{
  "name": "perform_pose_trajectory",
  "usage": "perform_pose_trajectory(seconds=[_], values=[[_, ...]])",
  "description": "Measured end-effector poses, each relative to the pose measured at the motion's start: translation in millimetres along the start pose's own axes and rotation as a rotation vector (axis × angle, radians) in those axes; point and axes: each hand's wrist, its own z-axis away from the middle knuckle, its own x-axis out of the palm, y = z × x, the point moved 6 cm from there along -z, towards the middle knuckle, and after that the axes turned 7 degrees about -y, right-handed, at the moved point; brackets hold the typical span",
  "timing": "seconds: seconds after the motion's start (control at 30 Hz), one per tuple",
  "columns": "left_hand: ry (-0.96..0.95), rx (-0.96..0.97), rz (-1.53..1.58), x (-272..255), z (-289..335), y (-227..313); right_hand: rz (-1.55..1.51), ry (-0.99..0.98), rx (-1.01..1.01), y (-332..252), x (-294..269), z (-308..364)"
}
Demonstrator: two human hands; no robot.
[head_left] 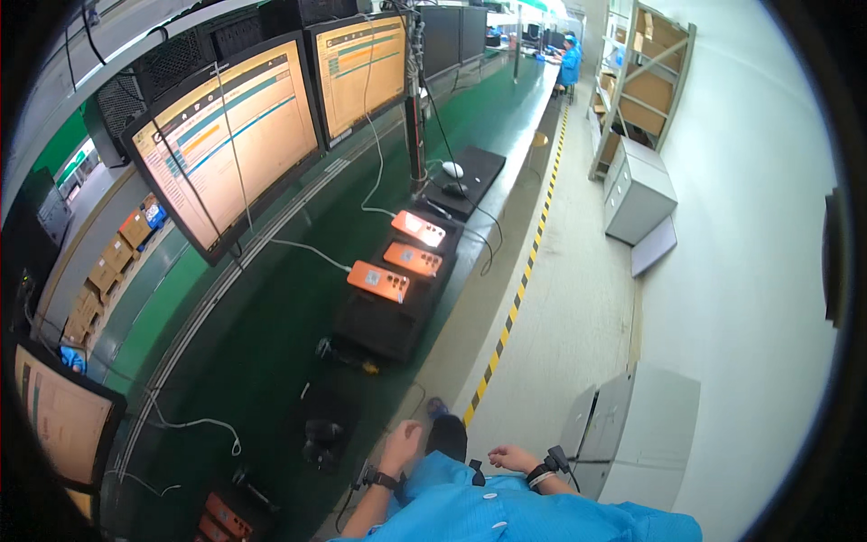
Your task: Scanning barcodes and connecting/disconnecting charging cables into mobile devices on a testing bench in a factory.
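Observation:
My left hand [400, 446] hangs beside the bench's near edge, its fingers loosely bent and nothing visible in them. In front of my body, to the right, my right hand [513, 458] is also loosely curled and apart from any object. Dark bands circle both wrists. Ahead of my left hand, several orange phones lie on a black mat: a near one [378, 281] with a white cable at its end, a middle one [413, 259] and a far one [419, 228]. Neither hand touches them.
Monitors [226, 135] line the left side of the green bench [280, 285]. More orange phones [226, 517] lie at the lower left. Grey cabinets [646, 434] stand right of the aisle, with a shelf rack [652, 77] farther on. A person in blue [569, 63] sits at the far end.

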Motion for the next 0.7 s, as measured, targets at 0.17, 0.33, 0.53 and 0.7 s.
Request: perform_pose_trajectory(seconds=[0.17, 0.33, 0.53, 0.7], values=[[0.391, -0.005, 0.089, -50.2, -90.0, 44.8, 0.168, 0.0, -0.031, -72.1, -98.7, -80.4], [0.754, -0.023, 0.05, -85.9, -143.7, 64.8, 0.221, 0.101, -0.168, -175.5, -215.5, -144.9], [0.671, -0.276, 0.036, -83.5, -171.5, 51.4, 0.253, 0.239, -0.316, -308.1, -300.0, -202.5], [0.838, -0.37, 0.209, -73.8, -190.8, 59.1, 0.541, 0.55, -0.655, -425.7, -358.7, -271.3]])
